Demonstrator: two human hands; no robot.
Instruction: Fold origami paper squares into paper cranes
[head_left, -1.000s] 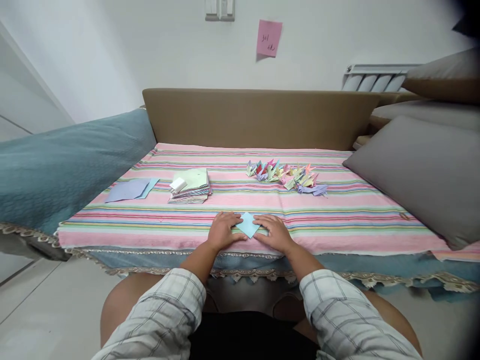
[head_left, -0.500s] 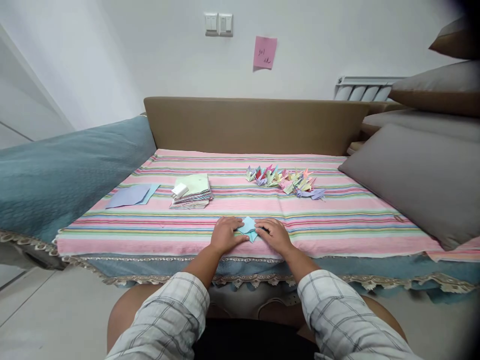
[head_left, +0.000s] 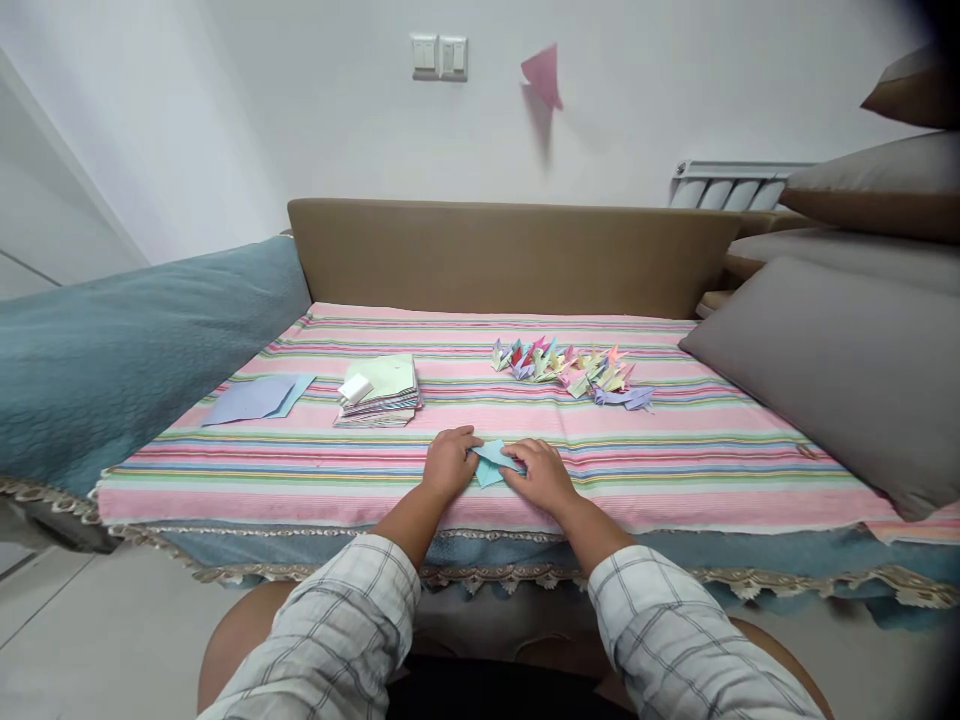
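Note:
A light blue piece of folded origami paper [head_left: 491,462] lies between my two hands near the front of the striped cloth [head_left: 315,490]. My left hand [head_left: 450,465] grips its left edge, thumb and fingers closed together. On the other side, my right hand [head_left: 541,474] pinches the paper's right edge between thumb and curled fingers. The paper has a flap across its top and a point toward me. Beyond my hands sits a cluster of small folded paper cranes [head_left: 574,368] in many colours.
To the left stands a stack of paper squares [head_left: 390,375] with a small white block [head_left: 355,388] on it. Farther left lie loose purple and blue sheets [head_left: 251,398]. Grey cushions [head_left: 817,370] pile up at the right. A pink note [head_left: 545,76] hangs on the wall, curled.
My hands have shifted the blue paper slightly left, and its upper flap looks turned differently. The pink wall note has swung up and curled. The view has tilted slightly.

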